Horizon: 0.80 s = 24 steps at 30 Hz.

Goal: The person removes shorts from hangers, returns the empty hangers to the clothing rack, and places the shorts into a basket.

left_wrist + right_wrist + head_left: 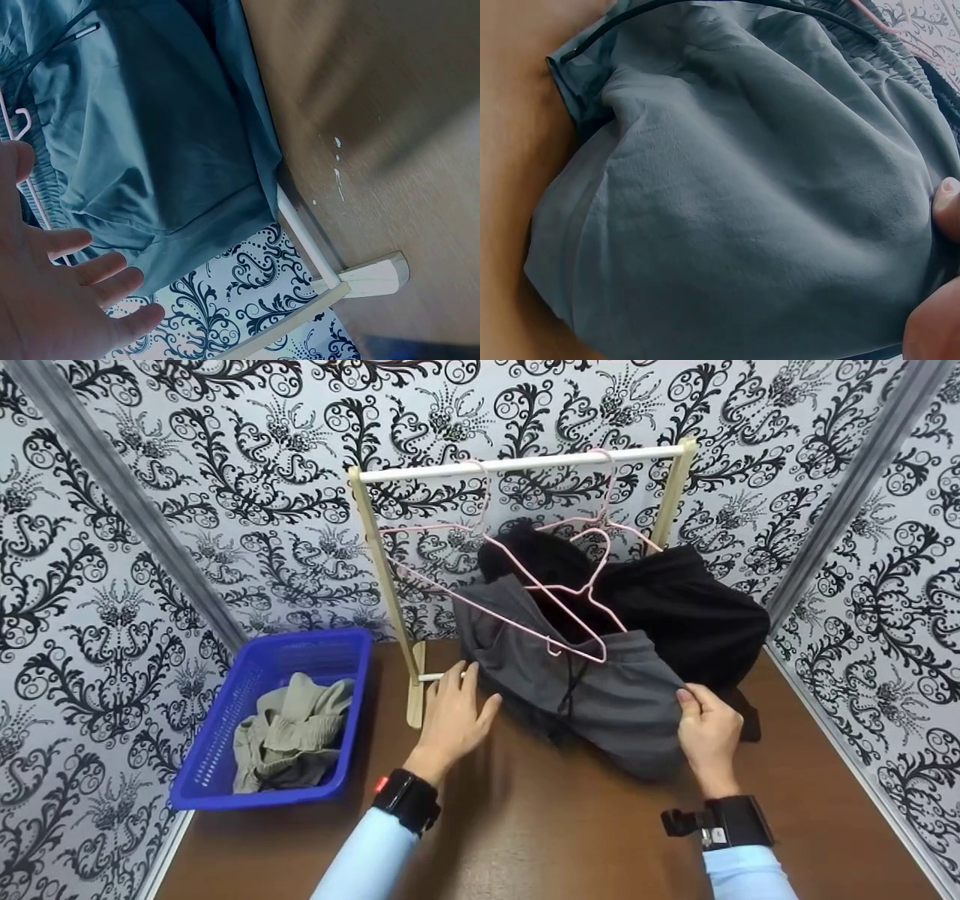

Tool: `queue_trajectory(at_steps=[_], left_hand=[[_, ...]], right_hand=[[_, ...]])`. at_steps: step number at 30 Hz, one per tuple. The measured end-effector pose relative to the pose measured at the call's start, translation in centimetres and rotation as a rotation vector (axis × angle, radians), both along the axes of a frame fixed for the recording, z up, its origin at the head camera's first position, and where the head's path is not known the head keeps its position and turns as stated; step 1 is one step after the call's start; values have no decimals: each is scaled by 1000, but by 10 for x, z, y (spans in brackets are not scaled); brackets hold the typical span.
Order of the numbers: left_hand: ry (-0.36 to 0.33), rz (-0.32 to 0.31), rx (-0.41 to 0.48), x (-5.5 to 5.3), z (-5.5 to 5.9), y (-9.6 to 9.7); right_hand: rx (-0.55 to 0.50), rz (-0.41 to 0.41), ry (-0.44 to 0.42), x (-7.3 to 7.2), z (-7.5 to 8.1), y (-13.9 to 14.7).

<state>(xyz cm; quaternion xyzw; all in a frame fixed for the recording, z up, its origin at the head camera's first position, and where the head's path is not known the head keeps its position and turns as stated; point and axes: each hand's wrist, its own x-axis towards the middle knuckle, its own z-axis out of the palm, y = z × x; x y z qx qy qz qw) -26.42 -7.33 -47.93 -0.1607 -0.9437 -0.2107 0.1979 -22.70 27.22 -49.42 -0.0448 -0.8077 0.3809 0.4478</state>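
Note:
Grey drawstring shorts (622, 697) hang spread out in front of the rack. My right hand (709, 731) pinches their right side between thumb and fingers; the right wrist view shows the thumb (946, 204) on the cloth. My left hand (454, 720) is held with fingers spread near the left leg of the shorts, nothing in its grasp. A pink hanger (502, 617) on the rail crosses before the waistband. A second pink hanger (590, 589) rises from the waist opening, its hook off the rail; its lower part is hidden by the shorts.
The rack's white rail (525, 463) also carries a pink hanger (602, 521) at the right, with black clothing (675, 607) below it. A blue basket (345, 750) on the left holds a crumpled grey-green garment (296, 720). Patterned walls enclose the brown table (570, 825).

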Motion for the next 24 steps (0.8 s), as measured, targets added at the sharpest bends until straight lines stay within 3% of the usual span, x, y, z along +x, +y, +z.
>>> queue_trajectory(at_steps=[24], left_hand=[[-56,10,0,2,-3,-3]], right_hand=[[38,65,-146,11,-31,1]])
